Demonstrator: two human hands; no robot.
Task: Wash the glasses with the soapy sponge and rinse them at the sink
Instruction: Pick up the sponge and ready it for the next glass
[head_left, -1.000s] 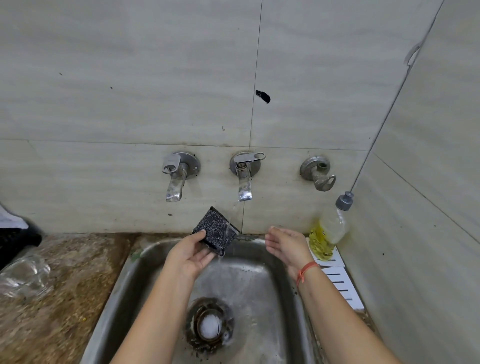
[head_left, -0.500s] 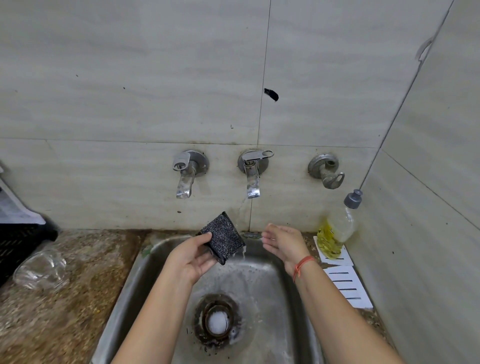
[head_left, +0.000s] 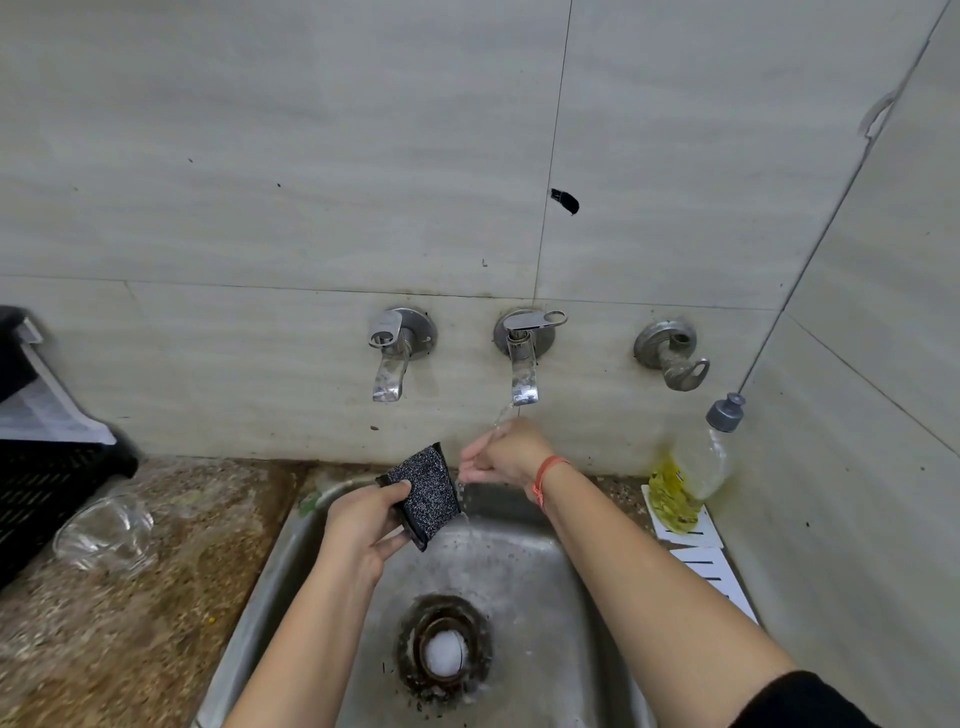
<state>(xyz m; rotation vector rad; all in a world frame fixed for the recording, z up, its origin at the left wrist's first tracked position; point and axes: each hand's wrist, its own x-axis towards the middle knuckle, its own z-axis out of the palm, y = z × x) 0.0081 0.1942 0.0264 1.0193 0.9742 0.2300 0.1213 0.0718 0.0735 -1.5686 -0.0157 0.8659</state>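
Note:
My left hand grips a dark speckled sponge over the back of the steel sink. My right hand is held under the middle tap with its fingers relaxed and empty. A thin stream of water runs from that tap over the right hand and drips into the basin. A clear glass lies on its side on the speckled counter to the left of the sink.
Two more taps, a left one and a right one, stick out of the tiled wall. A bottle of yellow liquid stands at the sink's right on a white slotted tray. A black crate sits at the far left.
My right hand rose from beside the sponge up under the middle tap, and water now runs over it. The left hand keeps its grip on the sponge. My view shifted slightly left.

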